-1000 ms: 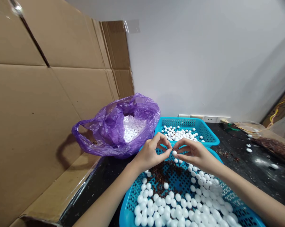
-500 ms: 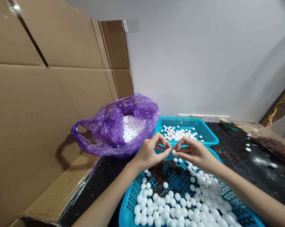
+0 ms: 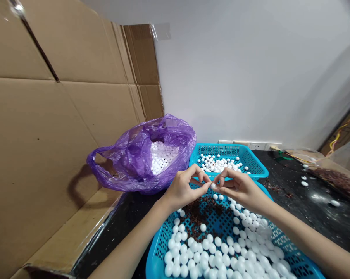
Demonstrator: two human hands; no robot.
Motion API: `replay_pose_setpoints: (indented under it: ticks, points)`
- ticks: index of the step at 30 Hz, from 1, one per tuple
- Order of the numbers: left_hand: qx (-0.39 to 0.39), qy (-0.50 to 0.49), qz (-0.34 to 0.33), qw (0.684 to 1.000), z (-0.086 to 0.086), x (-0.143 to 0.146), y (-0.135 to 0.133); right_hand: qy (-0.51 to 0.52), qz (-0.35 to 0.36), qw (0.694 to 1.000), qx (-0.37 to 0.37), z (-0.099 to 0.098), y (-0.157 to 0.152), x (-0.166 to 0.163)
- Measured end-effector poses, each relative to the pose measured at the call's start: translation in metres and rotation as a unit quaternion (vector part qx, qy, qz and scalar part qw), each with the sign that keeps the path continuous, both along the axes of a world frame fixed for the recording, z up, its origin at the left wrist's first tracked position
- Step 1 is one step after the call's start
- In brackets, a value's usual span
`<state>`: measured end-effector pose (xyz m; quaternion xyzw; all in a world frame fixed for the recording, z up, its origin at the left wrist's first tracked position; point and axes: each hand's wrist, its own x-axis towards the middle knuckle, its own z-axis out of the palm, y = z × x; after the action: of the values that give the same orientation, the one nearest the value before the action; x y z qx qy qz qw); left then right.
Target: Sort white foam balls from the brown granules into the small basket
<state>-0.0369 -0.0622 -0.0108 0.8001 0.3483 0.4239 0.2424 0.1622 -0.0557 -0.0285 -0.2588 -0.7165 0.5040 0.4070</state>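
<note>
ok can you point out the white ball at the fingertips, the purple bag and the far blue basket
White ball (image 3: 213,186): head view, its visible front
Purple bag (image 3: 137,155): head view, crumpled plastic
Far blue basket (image 3: 224,149): head view, back wall

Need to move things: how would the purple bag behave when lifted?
The purple bag would probably flop, as its thin plastic is crumpled. The white balls inside look rounded, so they may roll, and could spill since it gapes open.
</note>
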Motion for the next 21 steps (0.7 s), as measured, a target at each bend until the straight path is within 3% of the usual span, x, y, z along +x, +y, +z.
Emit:
replay_pose_setpoints:
  ticks: [21]
  points:
    - [0.060,-0.006,0.025,0.998,0.0012,0.0013,-0.0025,0.000,-0.024,1.000,0.010,0.0029,-0.0026,-0.0025]
